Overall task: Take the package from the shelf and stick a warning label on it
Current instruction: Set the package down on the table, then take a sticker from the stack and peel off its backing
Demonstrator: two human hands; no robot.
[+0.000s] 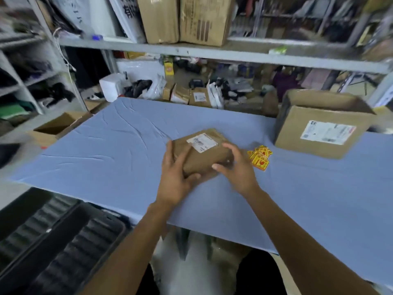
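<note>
A small brown package [205,155] with a white address label lies on the blue table cover [106,150] in the middle of the view. My left hand [175,177] grips its near left corner, fingers on top and thumb at the front edge. My right hand [237,167] rests against its right end with the fingers curled and spread; whether it grips is unclear. A small pile of yellow and red warning labels [260,157] lies on the cover just right of the package, beside my right hand.
A large open cardboard box [319,128] with a shipping label stands at the table's back right. Cluttered metal shelves [191,51] with boxes and bags rise behind the table. An open carton [57,126] sits at the left; black ribbed cases [53,241] lie at the lower left.
</note>
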